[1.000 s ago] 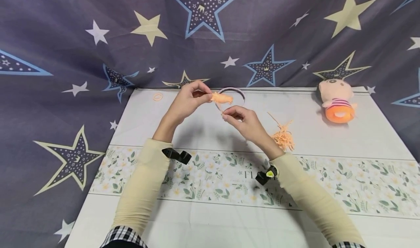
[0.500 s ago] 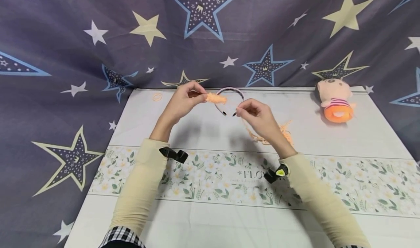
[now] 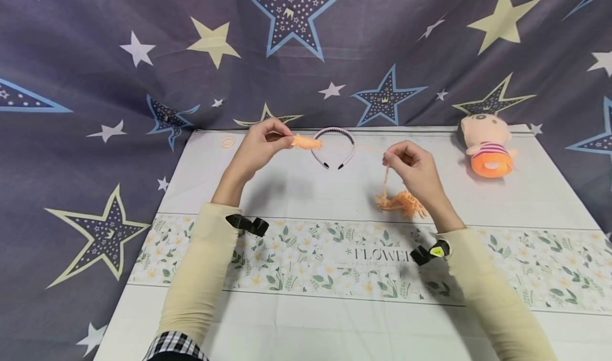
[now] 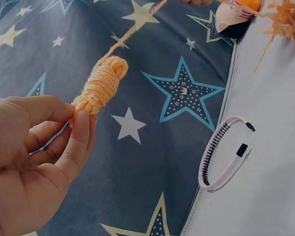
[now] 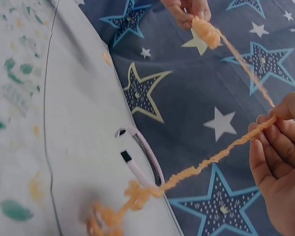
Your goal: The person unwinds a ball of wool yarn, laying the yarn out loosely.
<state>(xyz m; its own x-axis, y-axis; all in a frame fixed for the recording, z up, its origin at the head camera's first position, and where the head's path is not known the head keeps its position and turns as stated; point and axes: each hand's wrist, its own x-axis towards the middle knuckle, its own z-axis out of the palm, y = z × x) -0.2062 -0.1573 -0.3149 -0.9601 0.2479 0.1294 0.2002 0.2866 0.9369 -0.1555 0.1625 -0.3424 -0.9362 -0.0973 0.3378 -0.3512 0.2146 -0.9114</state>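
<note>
My left hand (image 3: pixel 260 146) pinches one end of a small wound bundle of orange yarn (image 4: pixel 101 86), held up above the table. From the bundle a strand of yarn (image 5: pixel 246 66) runs across to my right hand (image 3: pixel 413 164), whose thumb and fingers pinch it. Beyond that pinch the yarn hangs down to a loose, tangled orange pile (image 3: pixel 406 203) on the table, below and left of the right hand. In the right wrist view the strand looks taut between the hands.
A pale headband (image 3: pixel 353 151) with dark tips lies behind and between the hands. An orange ring (image 3: pixel 228 142) rests at the back left. A plush toy (image 3: pixel 489 143) sits at the back right. Star-patterned cloth (image 3: pixel 268 10) rises behind the table (image 3: pixel 296 318).
My right hand has moved right, away from the bundle, drawing the strand out between the hands. The left hand has shifted slightly left, still pinching the bundle.
</note>
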